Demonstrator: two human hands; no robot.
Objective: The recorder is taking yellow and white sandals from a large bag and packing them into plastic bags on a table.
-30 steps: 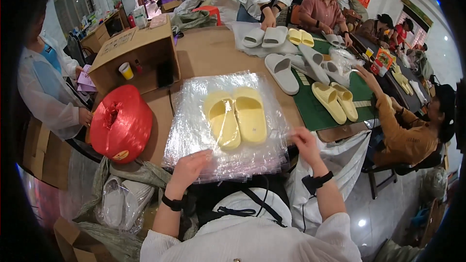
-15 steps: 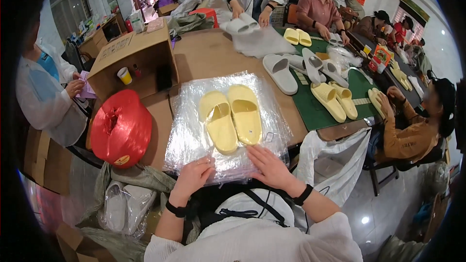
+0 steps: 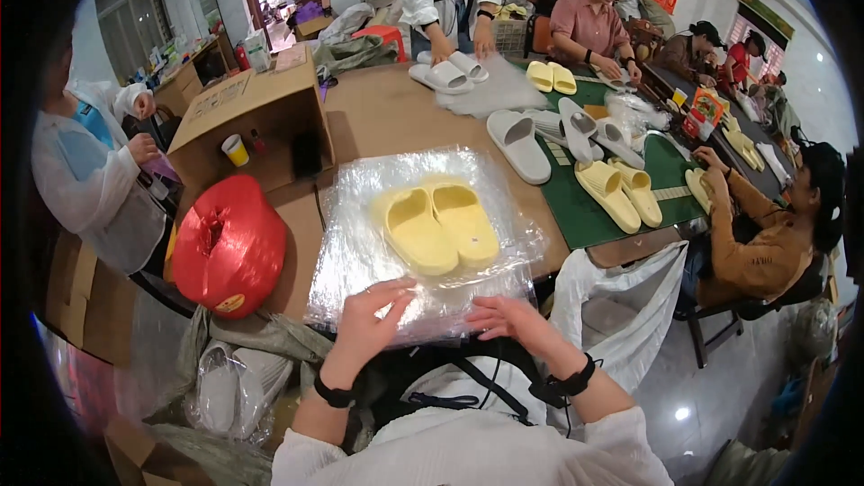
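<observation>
Far left: red spool of plastic twine [image 3: 229, 245], beside open brown cardboard box [image 3: 247, 117]. Left hand [image 3: 371, 324] flat, fingers spread, resting on near edge of clear crinkled plastic bag [image 3: 360, 252]; nothing clamped. Pair of pale yellow foam slippers [image 3: 439, 225] side by side at bag centre, just beyond both hands, not touched. Right hand [image 3: 506, 317] open, palm down on same near edge. Further right: green cutting mat [image 3: 594, 216] on brown table [image 3: 387, 112].

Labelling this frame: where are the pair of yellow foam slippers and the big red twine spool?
pair of yellow foam slippers [image 3: 438, 225], head view, left slipper's footbed.
big red twine spool [image 3: 236, 247], head view, side of the wound twine.
</observation>
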